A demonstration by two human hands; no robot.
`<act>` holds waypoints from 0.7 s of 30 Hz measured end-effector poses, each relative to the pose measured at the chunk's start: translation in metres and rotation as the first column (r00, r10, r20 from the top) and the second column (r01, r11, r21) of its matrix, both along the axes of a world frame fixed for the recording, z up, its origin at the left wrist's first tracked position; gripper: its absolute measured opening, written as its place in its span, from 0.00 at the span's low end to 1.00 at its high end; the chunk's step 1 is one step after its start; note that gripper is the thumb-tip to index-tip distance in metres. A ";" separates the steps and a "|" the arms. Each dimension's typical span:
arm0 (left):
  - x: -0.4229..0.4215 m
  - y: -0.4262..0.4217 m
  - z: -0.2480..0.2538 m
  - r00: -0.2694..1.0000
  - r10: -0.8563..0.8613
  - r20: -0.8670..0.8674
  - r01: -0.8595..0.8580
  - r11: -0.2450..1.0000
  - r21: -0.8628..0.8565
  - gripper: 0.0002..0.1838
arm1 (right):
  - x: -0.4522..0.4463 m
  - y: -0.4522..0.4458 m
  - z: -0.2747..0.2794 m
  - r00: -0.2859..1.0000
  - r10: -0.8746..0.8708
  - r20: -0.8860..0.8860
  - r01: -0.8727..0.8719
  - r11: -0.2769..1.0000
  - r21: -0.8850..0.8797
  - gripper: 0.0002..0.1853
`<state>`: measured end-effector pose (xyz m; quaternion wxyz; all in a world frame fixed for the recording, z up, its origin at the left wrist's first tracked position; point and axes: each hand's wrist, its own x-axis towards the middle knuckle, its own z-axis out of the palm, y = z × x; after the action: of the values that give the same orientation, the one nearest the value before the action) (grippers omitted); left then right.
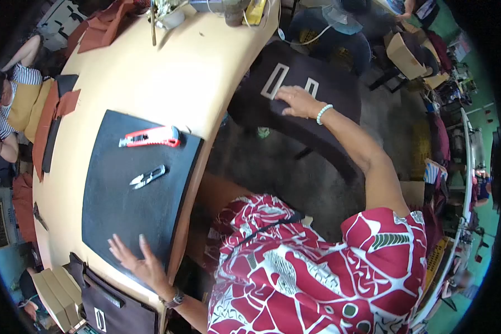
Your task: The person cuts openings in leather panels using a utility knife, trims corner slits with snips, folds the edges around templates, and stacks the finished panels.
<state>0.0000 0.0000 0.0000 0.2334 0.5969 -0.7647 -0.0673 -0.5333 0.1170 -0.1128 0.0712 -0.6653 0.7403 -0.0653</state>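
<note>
Your right hand has loosely bent fingers at the near end of the larger pale, flat rectangular frame; whether they grip it, I can't tell. Beside them, the smaller pale rectangular frame lies on dark material. Your left hand's fingers spread wide over the black rectangular mat, silver snips beyond their tips.

A black rectangular mat lies on the pale smooth tabletop. On it, a red-and-white plastic utility knife sits above small metal thread snips in the view. Right of the tabletop, a dark padded seat holds a large pale rectangular frame, left of a smaller pale rectangular frame.
</note>
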 end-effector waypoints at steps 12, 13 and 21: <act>-0.026 -0.002 -0.025 0.994 0.052 0.099 -0.044 0.996 -0.083 0.29 | -0.006 -0.025 -0.002 0.983 0.126 0.134 -0.147 0.976 0.160 0.14; -0.027 -0.004 -0.029 0.994 0.052 0.091 -0.044 0.995 -0.094 0.29 | -0.010 -0.016 0.002 0.989 0.079 0.126 -0.099 0.982 0.162 0.13; -0.021 -0.009 -0.036 0.997 0.029 0.069 -0.019 0.989 -0.149 0.27 | -0.065 0.077 0.106 0.847 -0.528 -0.063 0.531 0.847 0.039 0.11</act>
<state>-0.0206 -0.0089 -0.0364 0.2507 0.5891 -0.7681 0.0137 -0.5985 0.1943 -0.0065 0.0500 -0.4349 0.8979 -0.0456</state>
